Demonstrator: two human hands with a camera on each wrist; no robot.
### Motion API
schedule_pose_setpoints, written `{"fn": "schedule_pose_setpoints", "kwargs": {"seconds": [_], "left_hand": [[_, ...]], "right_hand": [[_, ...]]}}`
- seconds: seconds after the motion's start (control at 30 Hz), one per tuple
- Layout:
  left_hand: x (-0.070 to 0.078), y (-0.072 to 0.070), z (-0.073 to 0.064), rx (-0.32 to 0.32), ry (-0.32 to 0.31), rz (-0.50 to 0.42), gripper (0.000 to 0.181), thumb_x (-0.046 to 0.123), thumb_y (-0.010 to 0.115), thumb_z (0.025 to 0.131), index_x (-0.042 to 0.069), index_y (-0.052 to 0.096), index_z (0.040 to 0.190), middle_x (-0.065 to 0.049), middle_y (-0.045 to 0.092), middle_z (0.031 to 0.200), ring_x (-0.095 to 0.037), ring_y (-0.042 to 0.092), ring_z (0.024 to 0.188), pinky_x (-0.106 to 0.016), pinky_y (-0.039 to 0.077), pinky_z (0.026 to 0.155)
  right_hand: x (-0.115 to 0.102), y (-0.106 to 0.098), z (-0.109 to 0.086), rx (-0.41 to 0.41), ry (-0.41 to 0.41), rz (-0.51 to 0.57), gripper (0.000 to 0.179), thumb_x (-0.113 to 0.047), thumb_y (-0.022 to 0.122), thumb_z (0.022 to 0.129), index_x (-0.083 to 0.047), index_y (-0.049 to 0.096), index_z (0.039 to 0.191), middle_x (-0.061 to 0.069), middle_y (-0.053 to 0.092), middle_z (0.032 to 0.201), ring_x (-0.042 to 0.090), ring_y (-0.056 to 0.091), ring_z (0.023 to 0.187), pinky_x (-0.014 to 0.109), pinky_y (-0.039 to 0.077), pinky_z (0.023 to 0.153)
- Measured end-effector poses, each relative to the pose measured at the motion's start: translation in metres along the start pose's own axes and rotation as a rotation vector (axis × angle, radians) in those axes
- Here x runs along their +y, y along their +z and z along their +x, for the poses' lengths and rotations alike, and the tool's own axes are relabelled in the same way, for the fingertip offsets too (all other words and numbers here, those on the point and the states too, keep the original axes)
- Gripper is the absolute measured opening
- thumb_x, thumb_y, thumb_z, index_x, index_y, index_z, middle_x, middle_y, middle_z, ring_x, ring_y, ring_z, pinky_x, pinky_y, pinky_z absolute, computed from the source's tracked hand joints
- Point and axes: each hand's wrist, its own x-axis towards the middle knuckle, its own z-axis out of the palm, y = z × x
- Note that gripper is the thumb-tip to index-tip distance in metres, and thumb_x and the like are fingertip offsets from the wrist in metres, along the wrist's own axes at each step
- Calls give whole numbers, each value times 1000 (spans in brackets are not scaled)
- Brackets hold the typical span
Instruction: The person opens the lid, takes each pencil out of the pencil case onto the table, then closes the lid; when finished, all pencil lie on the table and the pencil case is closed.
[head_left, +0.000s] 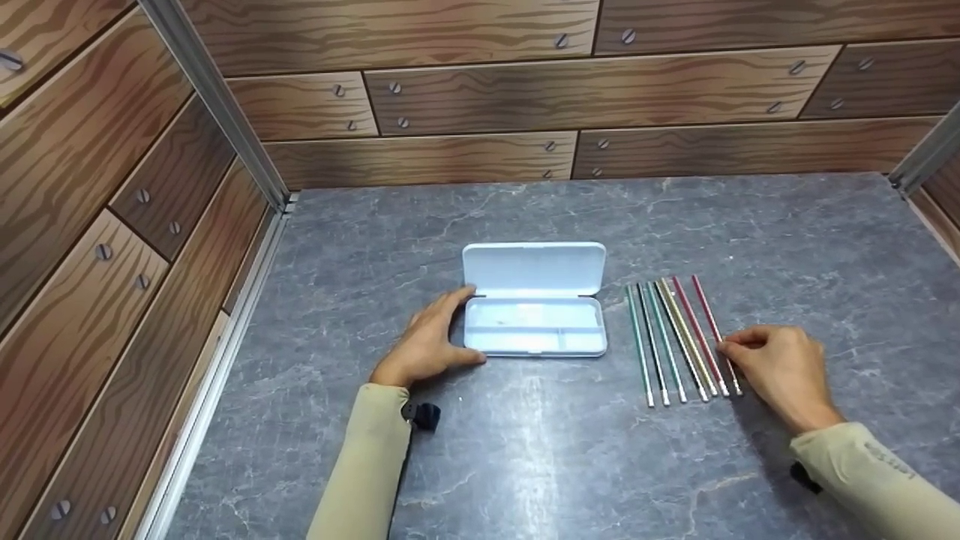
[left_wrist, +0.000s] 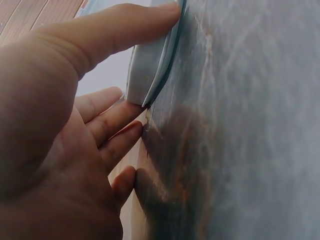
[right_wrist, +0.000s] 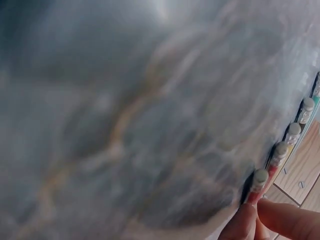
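Observation:
A pale, translucent pencil case lies with its lid raised at the back; its divided tray holds no pencils. At its left end, my left hand holds it, thumb along the front edge and fingers towards the hinge corner. In the left wrist view, the thumb lies against the case wall. To the right of the case several pencils lie side by side with eraser ends towards me. My right hand pinches the rightmost red pencil between thumb and finger, near its eraser end.
Beside that pencil are another red pencil, gold ones, a black one and green ones. The grey marbled tabletop ends at wood-patterned walls with metal corner posts.

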Motion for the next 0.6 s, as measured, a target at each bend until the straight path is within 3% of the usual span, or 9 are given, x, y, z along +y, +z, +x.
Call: {"fn": "schedule_pose_setpoints", "kwargs": {"seconds": [0.13,0.27,0.43,0.6], "left_hand": [[0,0,0,-1,-3,-1,110,31,98,87,28,35,177,-7,35,185,-37,21,175,-61,8,144],[-1,-2,0,-3,5,-1,109,31,98,88,27,36,177,-7,36,184,-37,24,175,-62,9,144],[-3,-2,1,7,34,-10,104,31,98,88,22,39,173,-9,43,180,-35,33,171,-63,13,143],[-2,0,2,21,25,-18,98,29,99,85,21,45,167,-9,46,177,-35,36,169,-61,19,142]], "right_hand": [[-6,-2,4,10,-14,7,26,-26,84,98,-3,88,111,20,86,106,41,78,96,45,54,80],[-23,-3,14,10,-37,39,29,-28,83,100,-2,86,115,23,85,112,26,76,85,30,52,73],[-55,4,28,17,-57,138,32,-27,82,102,-1,85,120,25,84,116,2,65,76,14,51,63],[-85,20,38,-7,-36,275,30,-26,81,104,-2,85,121,20,86,108,-5,65,70,13,55,63]]}}
